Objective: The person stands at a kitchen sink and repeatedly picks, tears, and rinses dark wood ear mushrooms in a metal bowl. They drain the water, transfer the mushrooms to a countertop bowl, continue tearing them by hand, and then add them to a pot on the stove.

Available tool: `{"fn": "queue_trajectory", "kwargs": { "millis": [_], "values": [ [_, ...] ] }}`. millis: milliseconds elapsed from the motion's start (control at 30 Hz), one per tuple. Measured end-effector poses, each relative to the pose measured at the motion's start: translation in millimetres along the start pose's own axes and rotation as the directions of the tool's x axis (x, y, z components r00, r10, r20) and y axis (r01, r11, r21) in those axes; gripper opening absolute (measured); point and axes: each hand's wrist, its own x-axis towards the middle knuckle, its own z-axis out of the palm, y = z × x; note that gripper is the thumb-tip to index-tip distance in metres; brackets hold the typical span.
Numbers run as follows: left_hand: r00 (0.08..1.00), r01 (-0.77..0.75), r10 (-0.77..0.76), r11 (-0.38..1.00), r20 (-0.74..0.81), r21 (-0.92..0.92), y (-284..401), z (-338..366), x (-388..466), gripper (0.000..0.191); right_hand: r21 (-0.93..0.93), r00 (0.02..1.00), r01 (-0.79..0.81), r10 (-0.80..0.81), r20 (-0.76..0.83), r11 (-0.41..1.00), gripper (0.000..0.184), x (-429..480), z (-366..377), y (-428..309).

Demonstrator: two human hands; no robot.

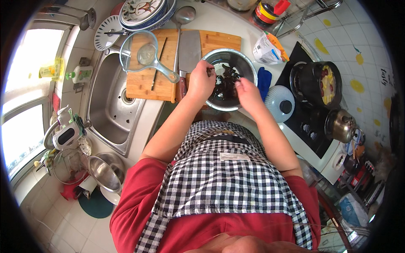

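A round metal bowl [251, 68] holds dark, wet pieces that look like black fungus [228, 79]. Over its left rim, my left hand [202, 79] is closed around a dark piece. My right hand [248, 91] pinches another dark piece between its fingertips at the bowl's right side. Left of the bowl, a cleaver [189, 47] and a long-handled metal ladle [185, 15] rest on a wooden cutting board [218, 40]. A clear plastic dipper [158, 64] and a dark chopstick [163, 50] lie on the board too.
A steel sink [106, 95] is at the left. On the right are a blue cloth [264, 79], a striped lid [273, 101], a white-and-orange pouch [269, 49], and a black stove [310, 132] with a pot of food [311, 85] and a metal kettle [338, 126]. Stacked bowls [158, 22] stand behind.
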Motion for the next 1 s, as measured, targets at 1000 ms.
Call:
{"fn": "queue_trajectory", "kwargs": {
  "millis": [1000],
  "values": [
    [0.910, 0.355, -0.186, 0.811, 0.370, -0.466, 4, 1, -10, 0.029, 0.371, 0.984, -0.070, 0.003, 0.180, 0.926, 0.010, 22, -2, -15]
  ]
}}
